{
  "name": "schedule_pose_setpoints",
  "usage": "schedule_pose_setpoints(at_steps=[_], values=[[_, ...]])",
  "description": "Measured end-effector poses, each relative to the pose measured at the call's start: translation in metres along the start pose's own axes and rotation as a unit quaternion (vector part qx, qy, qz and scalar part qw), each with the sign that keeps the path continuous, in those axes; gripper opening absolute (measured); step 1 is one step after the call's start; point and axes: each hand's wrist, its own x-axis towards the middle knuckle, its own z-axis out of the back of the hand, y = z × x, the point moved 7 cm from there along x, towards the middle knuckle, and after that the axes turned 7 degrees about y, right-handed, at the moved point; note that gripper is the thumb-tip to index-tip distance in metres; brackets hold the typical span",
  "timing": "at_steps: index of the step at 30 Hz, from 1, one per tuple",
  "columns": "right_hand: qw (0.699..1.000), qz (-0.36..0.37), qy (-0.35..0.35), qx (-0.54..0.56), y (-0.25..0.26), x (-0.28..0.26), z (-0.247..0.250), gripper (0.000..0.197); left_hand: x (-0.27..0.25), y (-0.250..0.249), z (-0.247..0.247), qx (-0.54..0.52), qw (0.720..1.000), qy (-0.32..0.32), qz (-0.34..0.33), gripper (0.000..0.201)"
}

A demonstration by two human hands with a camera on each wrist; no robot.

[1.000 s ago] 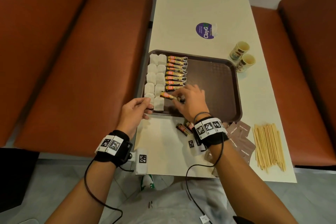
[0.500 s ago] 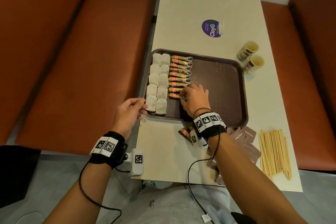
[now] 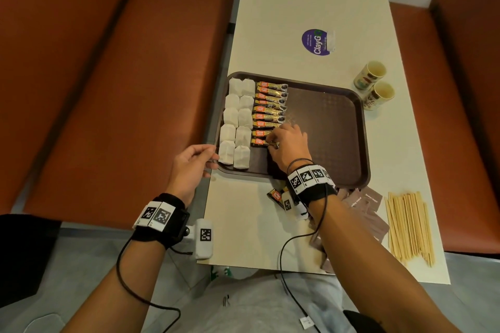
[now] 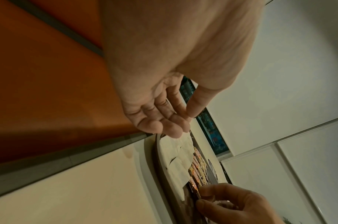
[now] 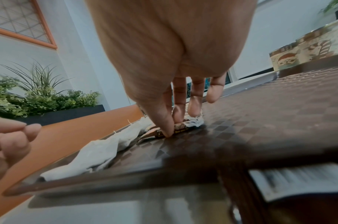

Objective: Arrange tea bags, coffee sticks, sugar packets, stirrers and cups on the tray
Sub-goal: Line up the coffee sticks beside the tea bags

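Observation:
A brown tray carries two columns of white tea bags at its left and a column of coffee sticks beside them. My right hand pinches the nearest coffee stick between thumb and fingers and holds it flat on the tray at the near end of the column; the right wrist view shows the thumb on the stick. My left hand hovers at the tray's near left corner, fingers loosely curled, holding nothing I can see.
Two paper cups stand on the table right of the tray. Wooden stirrers and brown sugar packets lie near the front right. Loose coffee sticks lie under my right wrist. Orange benches flank the table.
My right hand has carried the coffee stick from a slanted spot near the tray's front up against the column's end. The left hand has drawn back a little from the tea bags.

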Motion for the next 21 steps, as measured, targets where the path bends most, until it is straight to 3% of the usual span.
schedule_pose_setpoints(at_steps=[8,21], values=[[1.0,0.004,-0.008,0.024,0.0006,0.0018,-0.0025,0.025,-0.0038,-0.001,-0.0031,0.003,1.0,0.001,0.0,0.014],[0.999,0.011,0.001,0.043,0.0013,0.0029,-0.0011,0.023,-0.0063,-0.0011,-0.0057,0.003,1.0,0.0,-0.001,0.013]])
